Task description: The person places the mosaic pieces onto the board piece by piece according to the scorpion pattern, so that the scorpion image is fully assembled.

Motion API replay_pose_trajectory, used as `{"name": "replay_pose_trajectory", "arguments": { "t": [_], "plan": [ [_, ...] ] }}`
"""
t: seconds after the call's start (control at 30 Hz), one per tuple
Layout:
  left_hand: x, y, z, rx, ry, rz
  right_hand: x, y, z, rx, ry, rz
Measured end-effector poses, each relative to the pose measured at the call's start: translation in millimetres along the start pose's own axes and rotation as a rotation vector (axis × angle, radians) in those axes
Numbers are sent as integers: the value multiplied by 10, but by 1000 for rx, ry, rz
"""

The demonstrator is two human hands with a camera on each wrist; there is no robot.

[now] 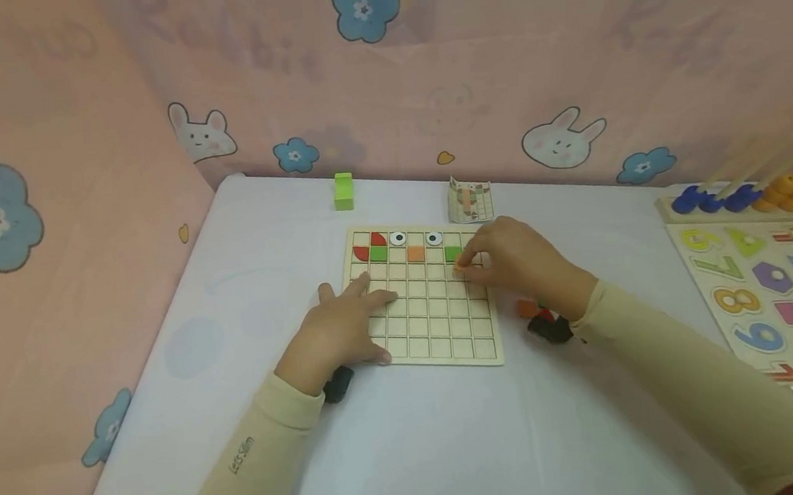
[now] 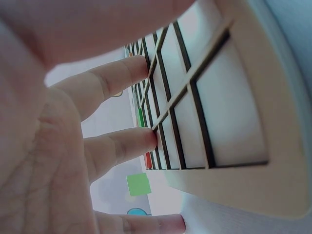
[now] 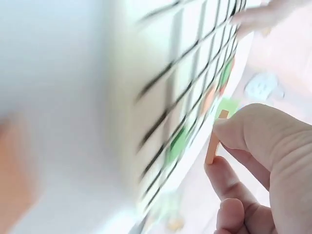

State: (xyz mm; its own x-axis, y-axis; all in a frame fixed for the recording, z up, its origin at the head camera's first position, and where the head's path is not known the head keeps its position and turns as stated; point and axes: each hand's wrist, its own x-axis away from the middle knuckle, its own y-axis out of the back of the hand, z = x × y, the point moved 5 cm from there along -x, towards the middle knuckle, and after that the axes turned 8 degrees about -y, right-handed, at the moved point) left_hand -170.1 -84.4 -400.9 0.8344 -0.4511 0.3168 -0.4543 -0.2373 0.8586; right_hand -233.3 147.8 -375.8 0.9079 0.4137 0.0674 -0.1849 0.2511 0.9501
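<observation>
A wooden grid board (image 1: 417, 310) lies on the white table. Its far rows carry two eye tiles (image 1: 398, 238), red curved pieces (image 1: 378, 239), green tiles (image 1: 453, 253) and an orange tile (image 1: 416, 253). My right hand (image 1: 513, 255) pinches a thin orange tile (image 3: 213, 146) between thumb and fingertip, over the board's far right part beside a green tile. With fingers spread, my left hand (image 1: 338, 325) rests on the board's left side. In the left wrist view, two fingertips (image 2: 148, 139) touch the grid, while another finger reaches past the edge.
Behind the board stand a light green block (image 1: 343, 192) and a patterned card (image 1: 470, 199). Loose orange and red pieces (image 1: 528, 309) lie by my right wrist. A number-and-shape puzzle board (image 1: 744, 308) with blue and orange rings occupies the far right. Pink fabric walls bound the table.
</observation>
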Motion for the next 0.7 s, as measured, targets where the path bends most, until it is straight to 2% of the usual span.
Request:
{"name": "replay_pose_trajectory", "arguments": {
  "t": [0.13,0.23,0.4,0.6,0.7],
  "plan": [
    [-9,-6,23,-16,-6,6,-162,-125,345,21,90,3],
    [-19,-12,28,-27,-10,10,-249,-224,475,66,107,1],
    [-24,-14,13,-35,-13,15,-282,-336,497,120,105,-8],
    [-13,-3,15,-42,-7,13,-240,-375,497,192,88,-38],
    [-9,2,27,-43,-6,12,-245,-375,503,179,66,-21]
  ]
}}
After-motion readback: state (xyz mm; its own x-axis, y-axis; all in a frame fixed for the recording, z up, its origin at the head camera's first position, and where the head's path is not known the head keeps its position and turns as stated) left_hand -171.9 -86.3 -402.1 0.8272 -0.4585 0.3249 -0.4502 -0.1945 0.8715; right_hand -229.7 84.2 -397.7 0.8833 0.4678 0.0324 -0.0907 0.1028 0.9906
